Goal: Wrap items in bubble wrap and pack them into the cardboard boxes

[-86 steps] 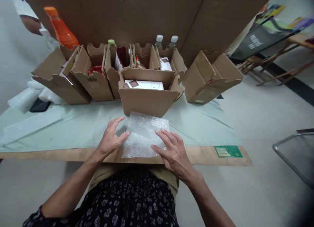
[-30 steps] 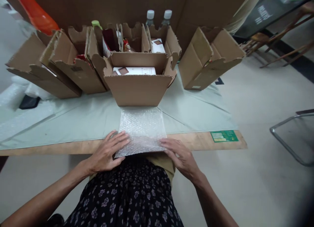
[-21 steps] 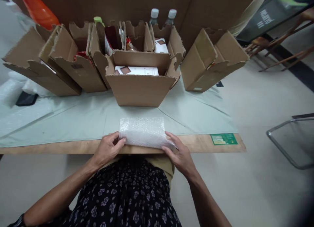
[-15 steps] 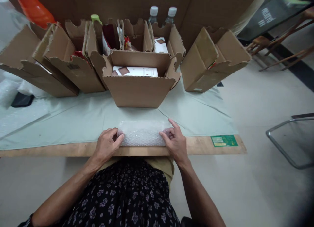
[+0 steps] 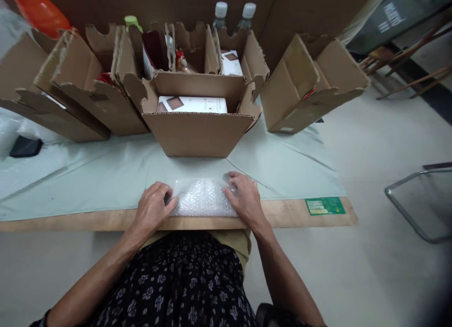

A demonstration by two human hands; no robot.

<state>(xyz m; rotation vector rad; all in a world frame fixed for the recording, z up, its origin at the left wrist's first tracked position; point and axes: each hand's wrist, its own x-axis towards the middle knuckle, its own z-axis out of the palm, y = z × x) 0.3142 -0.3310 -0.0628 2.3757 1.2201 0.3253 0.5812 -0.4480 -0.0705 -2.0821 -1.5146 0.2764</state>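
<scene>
A flat piece of bubble wrap (image 5: 201, 199) lies on the pale green cloth at the table's front edge. My left hand (image 5: 154, 205) grips its left end between thumb and curled fingers. At the other end, my right hand (image 5: 244, 197) is closed round the wrap's right side, with the fingertips bent over its far corner. Just beyond stands an open cardboard box (image 5: 201, 134) holding a white box (image 5: 205, 104) with brown squares printed on it. Parts of both ends of the wrap are hidden by the fingers.
More open cardboard boxes (image 5: 100, 103) line the back, several with goods inside. Another box (image 5: 294, 101) stands to the right. White-capped bottles (image 5: 247, 17) are behind. A black pouch-like item (image 5: 26, 147) and loose plastic lie at left. A green label (image 5: 325, 206) marks the wooden table edge.
My right hand has moved inward and its raised index finger has come down over the wrap. My left hand stays at the left end. The view has shifted slightly.
</scene>
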